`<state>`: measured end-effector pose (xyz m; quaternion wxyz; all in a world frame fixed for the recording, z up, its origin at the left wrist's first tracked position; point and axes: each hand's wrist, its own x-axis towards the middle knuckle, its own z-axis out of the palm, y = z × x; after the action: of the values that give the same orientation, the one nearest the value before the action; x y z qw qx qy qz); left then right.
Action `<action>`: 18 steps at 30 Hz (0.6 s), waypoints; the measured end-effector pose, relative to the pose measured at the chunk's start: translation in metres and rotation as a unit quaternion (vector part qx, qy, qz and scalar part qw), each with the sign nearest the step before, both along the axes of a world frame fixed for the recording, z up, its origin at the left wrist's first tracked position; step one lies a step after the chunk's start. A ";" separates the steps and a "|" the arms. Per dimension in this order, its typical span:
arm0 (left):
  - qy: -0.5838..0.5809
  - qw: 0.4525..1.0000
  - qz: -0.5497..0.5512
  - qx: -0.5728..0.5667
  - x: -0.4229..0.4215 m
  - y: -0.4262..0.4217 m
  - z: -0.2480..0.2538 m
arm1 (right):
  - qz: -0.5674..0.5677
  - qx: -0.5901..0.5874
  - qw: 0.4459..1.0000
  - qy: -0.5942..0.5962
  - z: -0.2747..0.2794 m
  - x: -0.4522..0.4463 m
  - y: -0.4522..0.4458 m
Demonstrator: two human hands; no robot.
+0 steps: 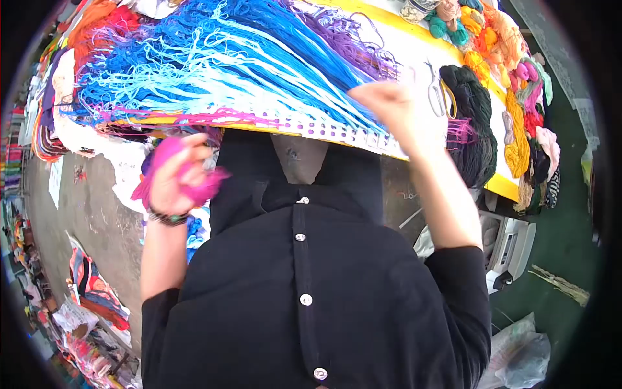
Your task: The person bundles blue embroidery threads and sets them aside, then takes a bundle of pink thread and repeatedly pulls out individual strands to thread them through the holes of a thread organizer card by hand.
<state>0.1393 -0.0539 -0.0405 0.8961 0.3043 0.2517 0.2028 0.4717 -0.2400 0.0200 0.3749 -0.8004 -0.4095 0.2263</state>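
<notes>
My left hand (170,185) is closed around a bundle of magenta yarn (206,188), just off the table's near edge. Above the right part of the threads, my right hand (391,107) has its fingers pinched together; whatever is in them is too small to make out. Between the hands runs a white strip with a row of holes (295,123) along the table edge. Blue and pale blue threads (227,55) fan out from it across the table, and some magenta strands (223,117) lie along its left part. Purple threads (337,32) lie behind the blue ones.
Scissors (435,91) and a black yarn skein (470,110) lie right of my right hand. Coloured skeins (492,39) line the far right of the yellow-edged table (505,187). A white plastic box (515,249) and a plastic bag (525,360) are on the floor at right.
</notes>
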 end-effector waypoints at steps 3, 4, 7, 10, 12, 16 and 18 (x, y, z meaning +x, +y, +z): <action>0.079 0.988 -0.095 0.088 0.062 -0.024 0.004 | 0.093 -0.022 0.995 0.003 -0.054 -0.035 0.026; 0.098 0.983 -0.101 0.117 0.077 -0.027 0.000 | 0.087 -0.064 0.993 0.049 -0.057 -0.042 0.031; 0.160 0.976 -0.093 0.117 0.101 -0.029 -0.014 | 0.086 -0.107 0.985 0.105 -0.073 -0.047 0.041; 0.200 0.966 -0.112 0.115 0.116 -0.030 -0.014 | 0.075 -0.110 0.983 0.128 -0.080 -0.045 0.043; 0.219 0.962 -0.121 0.109 0.122 -0.032 -0.017 | 0.078 -0.126 0.977 0.154 -0.080 -0.044 0.043; 0.207 0.962 -0.072 0.166 0.139 -0.048 -0.030 | 0.091 -0.125 0.977 0.147 -0.083 -0.039 0.043; 0.188 0.966 -0.041 0.175 0.147 -0.054 -0.035 | 0.081 -0.133 0.974 0.164 -0.081 -0.039 0.044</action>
<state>0.2865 -0.1084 -0.0757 0.7730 0.4990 0.3635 0.1462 0.4330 -0.1956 -0.0613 0.3076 -0.7590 -0.3723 0.4367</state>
